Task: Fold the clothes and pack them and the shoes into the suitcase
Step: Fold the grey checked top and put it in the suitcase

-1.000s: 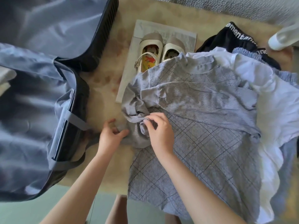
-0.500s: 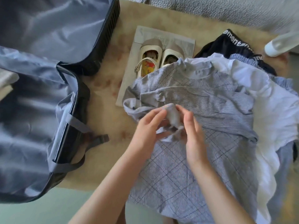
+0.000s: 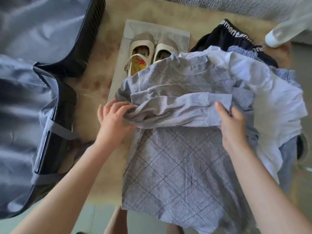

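Suitcase (image 3: pixel 25 115) lies open at left. Top (image 3: pixel 177 166) lies spread just beside it, with shoes (image 3: pixel 148 53) beyond. We judge the top light, soft and limp, best taken at seams and edges. Left hand (image 3: pixel 113 119) grips the bunched shoulder; right hand (image 3: pixel 231 125) pinches the sleeve cuff.

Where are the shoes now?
Head view, top centre: the cream shoes stand on a newspaper, right of the suitcase, heels under the grey checked top.

Head view, steeply downward, close overhead.
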`<action>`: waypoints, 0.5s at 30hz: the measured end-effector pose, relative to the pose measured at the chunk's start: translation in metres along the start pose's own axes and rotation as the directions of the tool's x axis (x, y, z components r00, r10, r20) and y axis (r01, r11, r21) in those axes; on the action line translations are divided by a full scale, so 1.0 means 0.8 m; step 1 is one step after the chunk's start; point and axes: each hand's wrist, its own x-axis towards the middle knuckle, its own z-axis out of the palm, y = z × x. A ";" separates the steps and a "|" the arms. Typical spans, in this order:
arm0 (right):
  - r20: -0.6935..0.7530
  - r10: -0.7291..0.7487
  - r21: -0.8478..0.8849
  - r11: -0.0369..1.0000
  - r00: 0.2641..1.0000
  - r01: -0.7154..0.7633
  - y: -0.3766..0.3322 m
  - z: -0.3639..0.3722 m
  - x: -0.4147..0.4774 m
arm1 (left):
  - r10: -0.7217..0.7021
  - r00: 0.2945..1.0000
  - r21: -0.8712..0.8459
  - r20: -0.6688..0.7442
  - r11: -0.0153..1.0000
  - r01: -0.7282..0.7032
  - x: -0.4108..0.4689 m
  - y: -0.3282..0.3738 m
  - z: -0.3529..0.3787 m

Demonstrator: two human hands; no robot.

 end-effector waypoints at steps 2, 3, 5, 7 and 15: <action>-0.022 -0.028 -0.003 1.000 0.999 0.027 -0.001 -0.004 0.005 | 0.012 1.000 0.002 0.003 1.000 -0.012 0.007 -0.009 -0.006; -0.036 -0.036 0.005 0.999 0.999 0.036 -0.001 -0.007 0.007 | 0.007 1.000 -0.012 -0.002 1.000 -0.007 0.011 -0.008 -0.010; -0.056 -0.040 0.042 0.998 0.998 0.043 0.000 -0.014 0.013 | 0.025 0.999 -0.036 -0.029 0.999 -0.026 0.022 -0.006 -0.015; -0.072 -0.035 0.071 0.997 0.997 0.040 0.002 -0.020 0.019 | 0.039 0.996 -0.039 -0.076 0.998 -0.042 0.036 -0.006 -0.022; -0.127 -0.021 -0.001 1.000 0.992 0.021 0.008 -0.034 0.048 | 0.027 0.999 -0.200 0.029 0.980 -0.021 0.109 0.013 -0.090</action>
